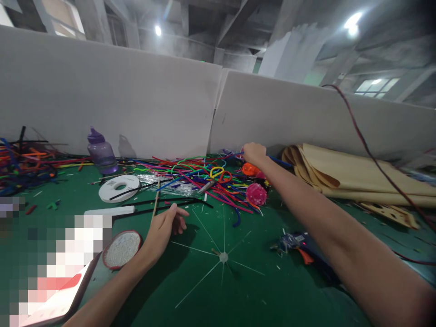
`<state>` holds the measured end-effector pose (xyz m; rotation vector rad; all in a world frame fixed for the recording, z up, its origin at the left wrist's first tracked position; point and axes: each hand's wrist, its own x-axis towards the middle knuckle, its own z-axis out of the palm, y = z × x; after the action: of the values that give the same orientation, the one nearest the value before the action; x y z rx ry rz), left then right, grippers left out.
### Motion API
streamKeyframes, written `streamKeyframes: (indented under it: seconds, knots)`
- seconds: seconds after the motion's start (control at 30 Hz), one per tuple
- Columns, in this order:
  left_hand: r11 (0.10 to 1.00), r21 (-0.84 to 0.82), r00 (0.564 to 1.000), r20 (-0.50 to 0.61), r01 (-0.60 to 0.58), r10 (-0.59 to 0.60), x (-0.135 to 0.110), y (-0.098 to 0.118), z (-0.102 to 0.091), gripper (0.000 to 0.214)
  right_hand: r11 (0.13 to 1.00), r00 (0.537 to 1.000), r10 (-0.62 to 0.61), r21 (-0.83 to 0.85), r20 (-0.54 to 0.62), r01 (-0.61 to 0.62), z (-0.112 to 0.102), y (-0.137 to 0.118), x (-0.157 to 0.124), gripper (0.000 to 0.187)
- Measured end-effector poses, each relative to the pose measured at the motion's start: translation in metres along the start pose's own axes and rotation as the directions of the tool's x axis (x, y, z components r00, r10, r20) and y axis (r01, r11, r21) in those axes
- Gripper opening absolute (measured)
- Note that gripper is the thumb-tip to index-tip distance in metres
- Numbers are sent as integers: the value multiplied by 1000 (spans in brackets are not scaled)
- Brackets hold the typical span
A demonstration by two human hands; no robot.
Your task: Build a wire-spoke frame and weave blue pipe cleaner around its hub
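My right hand [255, 152] reaches to the back of the table, its fingers closed at the edge of a heap of coloured pipe cleaners [190, 170]. A blue pipe cleaner [281, 161] shows on both sides of this fist; the grip itself is partly hidden. Below that wrist lie an orange fuzzy ball [250, 170] and a pink one [256, 194]. My left hand [169, 222] hovers nearer, fingers loosely bent and apart. A thin wooden stick [156, 197] passes just behind it. Right of this hand, thin clear spokes spread from a small round hub [223, 257].
A bowl of small beads [121, 250] and a lit screen [64, 295] are by my left forearm. Behind stand a white spool [119, 188] and purple bottle [101, 152]. A glue gun [306, 250] lies under my right forearm; folded brown paper [354, 175] is at right.
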<state>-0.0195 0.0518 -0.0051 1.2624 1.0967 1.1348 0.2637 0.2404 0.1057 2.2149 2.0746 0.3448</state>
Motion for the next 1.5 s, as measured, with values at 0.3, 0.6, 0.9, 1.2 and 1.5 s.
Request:
streamKeyframes:
  seconds: [0.3,0.6,0.9,1.2,1.5]
  knots:
    - [998,51,999,22,-41,40,-1,-2,1,48,991,946,-132,34,297,128,32,-45,-40,29]
    - [994,82,997,37,-71,68,-1,-5,0,47,986,928,-168,74,333,152,45,-37,-35,31]
    - [995,76,997,36,-68,65,0,-4,0,48,989,936,-148,24,318,148,32,-33,-32,32]
    - [994,80,997,35,-74,71,1,-8,-1,49,993,969,-108,-24,223,116,31,-38,-39,32]
    - [993,78,996,33,-91,88,1,-7,-1,50,990,947,-111,-47,302,131,39,-48,-40,31]
